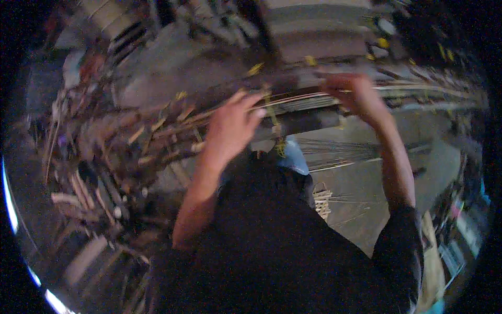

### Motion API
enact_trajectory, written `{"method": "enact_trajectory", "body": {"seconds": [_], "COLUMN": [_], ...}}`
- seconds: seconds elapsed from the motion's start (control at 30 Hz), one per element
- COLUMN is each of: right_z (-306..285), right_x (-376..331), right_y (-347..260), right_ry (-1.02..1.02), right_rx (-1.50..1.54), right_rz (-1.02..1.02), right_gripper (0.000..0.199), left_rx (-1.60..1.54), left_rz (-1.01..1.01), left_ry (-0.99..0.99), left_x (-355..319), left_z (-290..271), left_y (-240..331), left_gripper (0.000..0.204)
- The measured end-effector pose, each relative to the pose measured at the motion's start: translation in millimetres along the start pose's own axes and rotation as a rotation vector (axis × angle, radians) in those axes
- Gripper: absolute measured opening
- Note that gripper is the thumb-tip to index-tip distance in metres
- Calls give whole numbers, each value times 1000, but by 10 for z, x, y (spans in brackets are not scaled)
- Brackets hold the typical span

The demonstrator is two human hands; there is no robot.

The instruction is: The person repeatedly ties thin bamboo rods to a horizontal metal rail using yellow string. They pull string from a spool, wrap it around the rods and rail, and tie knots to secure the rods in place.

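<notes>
Hands work a bundle of long thin pale cane strips (303,99) stretched across the middle: left hand (230,128) lies spread over it, right hand (353,94) pinches strands farther right (blurred), dark wooden beam (308,121) just beneath.

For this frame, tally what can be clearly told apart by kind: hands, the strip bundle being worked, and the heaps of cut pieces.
Bare hands: 2, the left hand and right hand
Long bundle of thin pale cane strips: 1
Heap of short brown cane offcuts: 1
Small pile of pale cut sticks: 1
Total: 5

Dim grey concrete floor (366,183), cut sticks (94,157) heaped at left.
</notes>
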State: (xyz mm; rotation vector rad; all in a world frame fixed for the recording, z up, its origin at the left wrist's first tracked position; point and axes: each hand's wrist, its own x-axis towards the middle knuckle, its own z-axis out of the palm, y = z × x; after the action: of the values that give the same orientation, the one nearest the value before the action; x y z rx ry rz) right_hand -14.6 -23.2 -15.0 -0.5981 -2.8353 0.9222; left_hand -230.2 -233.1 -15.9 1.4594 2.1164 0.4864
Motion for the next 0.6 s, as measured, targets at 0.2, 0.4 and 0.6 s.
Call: {"method": "enact_trajectory", "body": {"seconds": [0.2,0.4,0.6], "right_z": [746,2776,1172], "right_x": [-689,-273,455], "right_y": [-1070,-1829,-2647], "right_ry": [-477,-243,-60], "right_rx": [446,1312,191], "right_rz": [65,716,164], "right_gripper": [35,43,19], "left_rx": [-171,-323,75], "left_rz": [183,-106,274], "left_ry": [67,33,174], "left_x": [-359,-613,-669], "left_z": [-177,-945,-203], "left_y": [-342,-1154,-1705], "left_gripper": [41,32,24]}}
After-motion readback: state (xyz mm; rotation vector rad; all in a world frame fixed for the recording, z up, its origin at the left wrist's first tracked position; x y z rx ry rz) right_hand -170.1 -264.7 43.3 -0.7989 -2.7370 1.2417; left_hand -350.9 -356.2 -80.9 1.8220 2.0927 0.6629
